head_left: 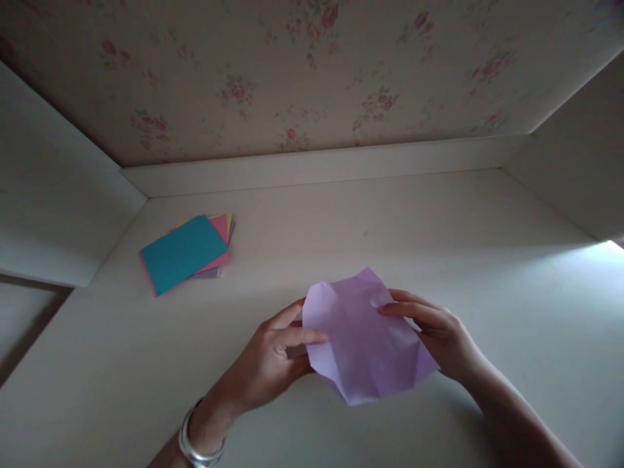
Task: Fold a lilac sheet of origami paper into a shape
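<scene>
A creased sheet of light purple paper (358, 344) is held up over the white tabletop between both hands. My left hand (275, 344) grips its left edge, one finger lying on the upper face and others behind it. At the upper right edge, my right hand (436, 328) pinches the paper with a finger on top; its thumb is hidden. The sheet bends at the edges, and one corner points down to the right. A silver bangle (188, 439) circles my left wrist.
A stack of coloured paper, with a teal sheet (185, 253) on top and pink, yellow and purple below, lies at the left on the white tabletop (302, 240). White panels (53, 169) border the table, and floral wallpaper (273, 78) covers the back wall.
</scene>
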`<state>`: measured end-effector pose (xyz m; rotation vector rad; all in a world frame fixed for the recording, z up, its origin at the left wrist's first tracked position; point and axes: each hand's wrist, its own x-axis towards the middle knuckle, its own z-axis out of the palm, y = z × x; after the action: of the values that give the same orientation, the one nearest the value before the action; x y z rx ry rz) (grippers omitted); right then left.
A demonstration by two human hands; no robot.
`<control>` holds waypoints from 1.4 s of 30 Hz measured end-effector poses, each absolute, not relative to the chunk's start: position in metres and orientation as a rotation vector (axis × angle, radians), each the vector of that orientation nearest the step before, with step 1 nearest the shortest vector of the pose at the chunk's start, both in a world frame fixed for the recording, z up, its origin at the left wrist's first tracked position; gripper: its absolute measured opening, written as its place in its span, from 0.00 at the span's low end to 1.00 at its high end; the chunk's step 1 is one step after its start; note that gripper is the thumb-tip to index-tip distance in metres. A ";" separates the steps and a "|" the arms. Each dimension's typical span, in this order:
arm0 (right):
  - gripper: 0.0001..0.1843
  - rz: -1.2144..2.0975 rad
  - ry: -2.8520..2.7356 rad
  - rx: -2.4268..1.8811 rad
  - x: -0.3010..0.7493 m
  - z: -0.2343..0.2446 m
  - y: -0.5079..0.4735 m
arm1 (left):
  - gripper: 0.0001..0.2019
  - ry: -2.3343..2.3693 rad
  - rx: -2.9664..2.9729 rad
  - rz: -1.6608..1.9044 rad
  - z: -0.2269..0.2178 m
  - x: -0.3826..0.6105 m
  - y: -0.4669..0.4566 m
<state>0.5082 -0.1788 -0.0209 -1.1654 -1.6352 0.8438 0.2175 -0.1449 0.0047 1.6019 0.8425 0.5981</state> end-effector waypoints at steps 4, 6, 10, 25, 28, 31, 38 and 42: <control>0.15 0.662 -1.770 -1.140 0.509 -0.016 -0.176 | 0.10 0.688 1.623 0.732 0.006 0.215 -0.141; 0.16 0.629 -1.795 -1.145 0.509 -0.016 -0.176 | 0.10 0.717 1.640 0.771 0.008 0.214 -0.138; 0.07 0.651 -1.778 -1.198 0.505 -0.014 -0.179 | 0.06 0.880 1.701 0.801 0.010 0.214 -0.138; 0.09 0.922 -1.097 -1.432 0.469 -0.012 -0.180 | 0.20 1.060 0.983 0.925 -0.001 0.236 -0.157; 0.08 0.937 -1.123 -1.410 0.464 -0.017 -0.181 | 0.33 1.058 0.936 0.931 0.000 0.238 -0.156; 0.07 0.951 -1.108 -1.392 0.460 -0.019 -0.180 | 0.30 1.129 1.047 0.792 -0.003 0.237 -0.155; 0.20 1.110 -0.869 -1.373 0.459 -0.013 -0.173 | 0.18 1.214 1.275 0.770 -0.009 0.234 -0.155; 0.13 1.158 -0.825 -1.405 0.463 -0.016 -0.172 | 0.22 1.297 1.396 0.761 -0.009 0.236 -0.159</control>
<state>0.4626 -0.1718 -0.0157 -1.4055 -0.8251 1.1584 0.2365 -0.1591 -0.0092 1.3961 1.2970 0.7609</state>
